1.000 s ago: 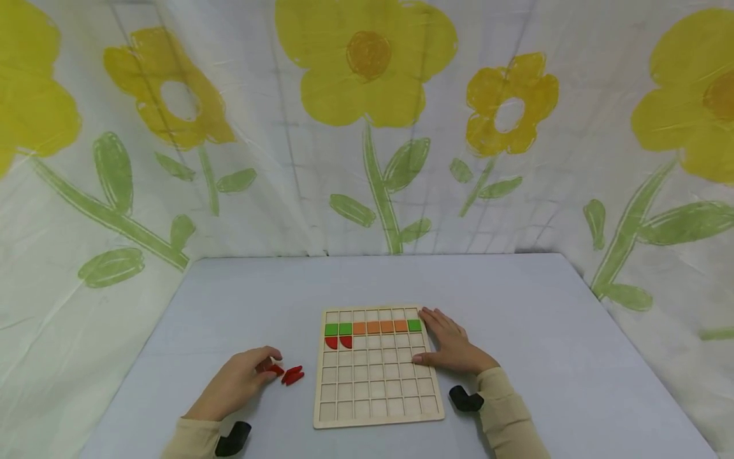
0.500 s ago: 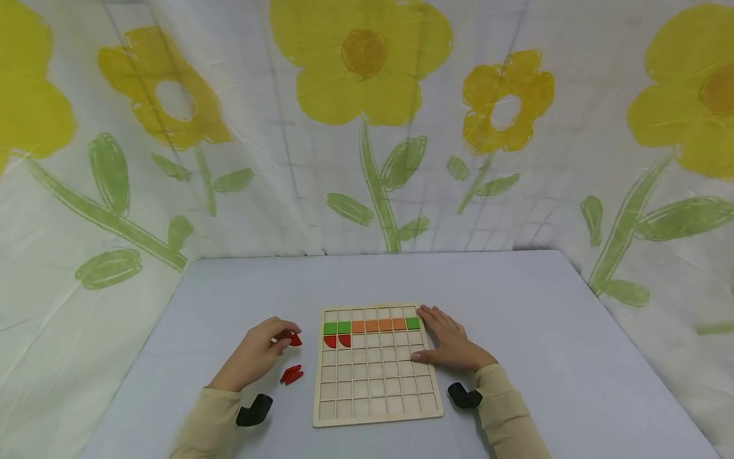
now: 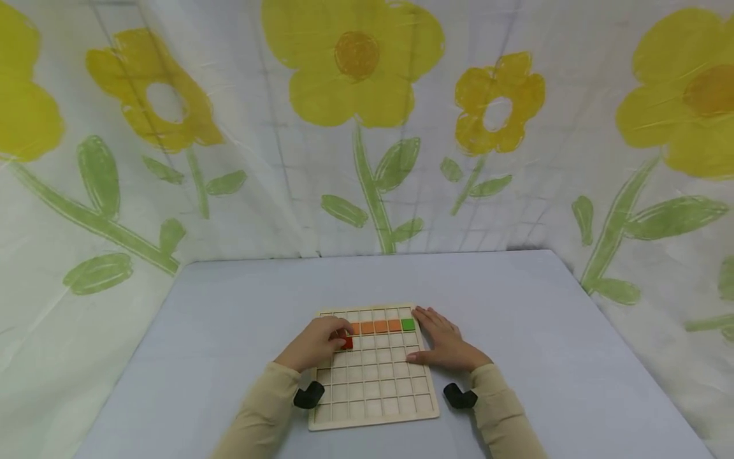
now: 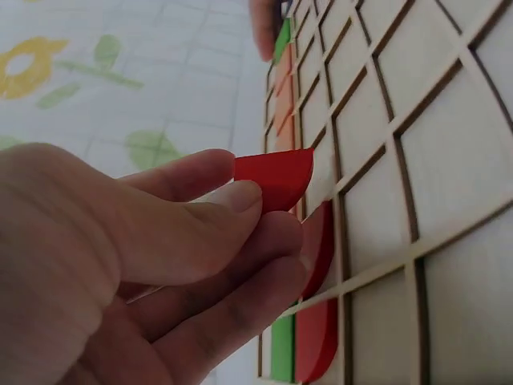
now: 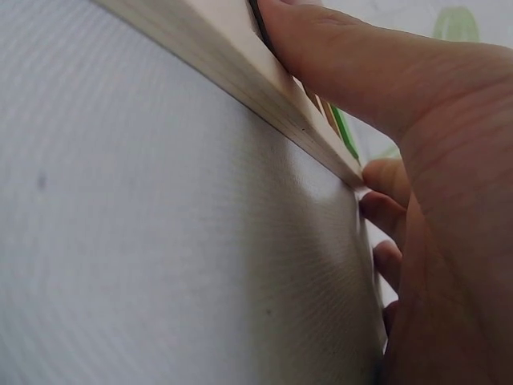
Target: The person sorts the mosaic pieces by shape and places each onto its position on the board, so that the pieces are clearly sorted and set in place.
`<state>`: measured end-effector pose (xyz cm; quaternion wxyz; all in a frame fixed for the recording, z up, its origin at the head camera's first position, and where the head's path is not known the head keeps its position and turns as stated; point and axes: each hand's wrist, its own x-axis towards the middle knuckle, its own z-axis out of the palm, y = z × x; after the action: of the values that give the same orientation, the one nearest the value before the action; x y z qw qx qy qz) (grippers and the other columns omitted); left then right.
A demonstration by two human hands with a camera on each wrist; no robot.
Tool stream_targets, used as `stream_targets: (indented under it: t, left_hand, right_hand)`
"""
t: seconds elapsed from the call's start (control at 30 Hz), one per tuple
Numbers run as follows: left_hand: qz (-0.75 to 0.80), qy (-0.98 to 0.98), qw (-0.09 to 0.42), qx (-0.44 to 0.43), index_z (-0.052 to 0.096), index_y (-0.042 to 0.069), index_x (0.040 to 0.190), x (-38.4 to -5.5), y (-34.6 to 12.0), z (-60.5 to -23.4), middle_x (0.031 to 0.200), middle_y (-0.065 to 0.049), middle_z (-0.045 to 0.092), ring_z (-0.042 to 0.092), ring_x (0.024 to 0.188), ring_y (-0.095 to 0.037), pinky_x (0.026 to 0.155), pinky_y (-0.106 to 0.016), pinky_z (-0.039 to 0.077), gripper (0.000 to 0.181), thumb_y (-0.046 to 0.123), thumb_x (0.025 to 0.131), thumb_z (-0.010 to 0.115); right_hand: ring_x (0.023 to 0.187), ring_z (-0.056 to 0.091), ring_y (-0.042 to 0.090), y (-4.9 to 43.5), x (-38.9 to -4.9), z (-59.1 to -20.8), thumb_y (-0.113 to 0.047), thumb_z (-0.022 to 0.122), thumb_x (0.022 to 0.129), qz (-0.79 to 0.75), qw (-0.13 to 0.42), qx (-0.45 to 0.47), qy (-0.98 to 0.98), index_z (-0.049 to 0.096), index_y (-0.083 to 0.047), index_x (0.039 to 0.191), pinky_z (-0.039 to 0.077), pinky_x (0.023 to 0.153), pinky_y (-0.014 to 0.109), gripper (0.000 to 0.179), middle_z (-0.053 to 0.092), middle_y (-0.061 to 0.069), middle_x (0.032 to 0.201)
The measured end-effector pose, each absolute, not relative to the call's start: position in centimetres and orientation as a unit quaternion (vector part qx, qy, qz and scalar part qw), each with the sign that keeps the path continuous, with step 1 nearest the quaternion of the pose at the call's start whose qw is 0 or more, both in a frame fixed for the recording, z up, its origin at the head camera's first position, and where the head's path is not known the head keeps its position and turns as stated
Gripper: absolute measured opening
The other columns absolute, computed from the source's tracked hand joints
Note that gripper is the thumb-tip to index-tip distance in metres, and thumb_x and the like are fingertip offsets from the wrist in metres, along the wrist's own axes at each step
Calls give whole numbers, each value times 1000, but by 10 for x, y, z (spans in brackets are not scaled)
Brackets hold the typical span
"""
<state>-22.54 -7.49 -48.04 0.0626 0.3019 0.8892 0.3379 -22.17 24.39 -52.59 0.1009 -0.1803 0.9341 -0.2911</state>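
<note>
My left hand (image 3: 312, 343) pinches a red quarter-circle tile (image 4: 276, 178) between thumb and fingers, over the left side of a wooden grid board (image 3: 373, 390). In the left wrist view, two more red quarter-circle tiles, one of them nearer (image 4: 317, 341), lie in cells under the fingers, beside a green tile (image 4: 282, 349). A row of orange square tiles (image 3: 381, 327) ends in a green square tile (image 3: 408, 324). My right hand (image 3: 450, 347) rests at the board's right edge, thumb on the board and fingers along its side.
The board lies on a pale table (image 3: 201, 319). Behind it hangs a white curtain (image 3: 258, 210) with painted yellow flowers. A black wrist device (image 3: 309, 395) sits by the left sleeve, another (image 3: 460, 396) by the right. The left arm hides the spot where loose red tiles lay.
My left hand picked up a red tile from the loose ones left of the board and carried it right, over the board. The right hand stayed at the board's edge.
</note>
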Motion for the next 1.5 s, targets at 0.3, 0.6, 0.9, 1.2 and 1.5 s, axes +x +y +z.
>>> stream_targets:
  t: [0.3,0.6,0.9,1.2,1.5]
  left_hand:
    - [296,900,27,318,68,10,102,-227,-65,-486,92,-2,66,60,84,-16,75,-34,51,19,-2,87,64]
    - [235,914,-31,329,70,13,104,-226,-60,-495,95,1,60,57,81,-13,72,-30,51,18,5,87,67]
    - [234,914,-35,329,69,13,104,-226,-58,-493,94,0,59,55,78,-12,69,-30,49,21,3,85,69]
    - [220,915,-47,334,66,13,107,-228,-56,-496,95,-1,60,58,81,-15,72,-32,52,29,3,82,73]
    - [204,925,-56,316,60,11,120,-223,-61,-492,102,-3,61,61,84,-16,73,-35,53,37,6,85,70]
  right_hand:
    - [147,8,30,238,-222,-519,-64,69,76,-288,102,-185,934,21,-17,154,13,110,63,103,17,3,160]
    - [147,8,31,240,-221,-519,-63,70,75,-291,102,-178,935,21,-17,153,13,110,63,104,18,4,160]
    - [147,8,30,241,-221,-520,-64,69,75,-287,98,-179,936,21,-17,153,14,110,63,103,18,3,159]
    - [147,9,30,244,-221,-521,-64,69,75,-287,96,-180,936,21,-17,153,14,110,62,103,18,3,159]
    - [147,9,30,240,-220,-520,-61,70,76,-291,98,-179,935,21,-18,153,14,110,62,101,18,3,159]
